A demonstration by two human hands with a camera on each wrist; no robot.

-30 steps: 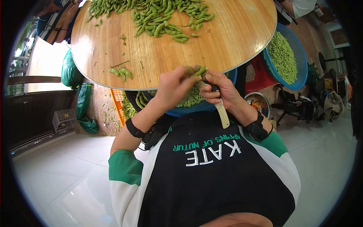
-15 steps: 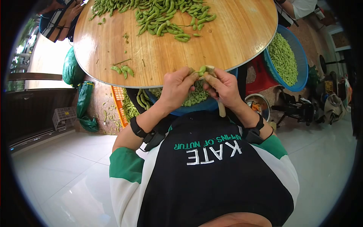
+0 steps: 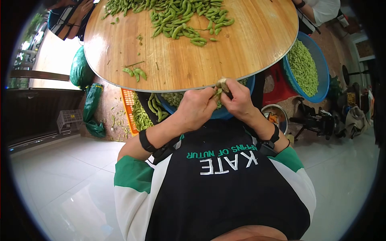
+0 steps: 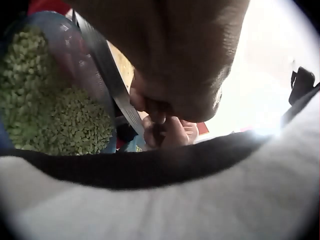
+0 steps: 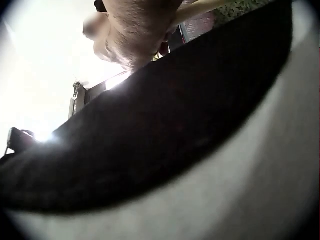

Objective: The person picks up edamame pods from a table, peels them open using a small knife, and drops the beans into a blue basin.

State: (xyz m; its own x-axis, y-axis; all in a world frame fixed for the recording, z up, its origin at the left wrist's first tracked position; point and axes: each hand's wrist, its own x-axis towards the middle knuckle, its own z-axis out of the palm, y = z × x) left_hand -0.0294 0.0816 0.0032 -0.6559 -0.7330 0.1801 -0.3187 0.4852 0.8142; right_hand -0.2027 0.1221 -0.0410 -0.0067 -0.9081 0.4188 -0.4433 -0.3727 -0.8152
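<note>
Both hands meet just under the near table edge, over a blue basin [image 3: 230,114] of shelled green beans. My left hand [image 3: 197,106] pinches a green soybean pod [image 3: 218,92] between thumb and fingers. From the other side my right hand [image 3: 239,101] has its curled fingers at the same pod; its fingertips look wrapped in pale covers. A slim cream handle [image 5: 200,9] sticks out of the right hand in the right wrist view; its other end is hidden in the fingers. In the left wrist view, the left hand [image 4: 170,65] is dark and close.
A wooden round table [image 3: 193,64] bears a heap of soybean pods [image 3: 179,18] and a few pods [image 3: 136,74] nearer its edge. At right stands a blue basin [image 3: 319,66] of shelled beans, beside a red stool [image 3: 277,86]. An orange crate [image 3: 128,105] with pods sits at lower left.
Both hands have come down and nearer the body, from over the table edge to below it. The cream handle, visible under the right hand before, no longer shows in the head view.
</note>
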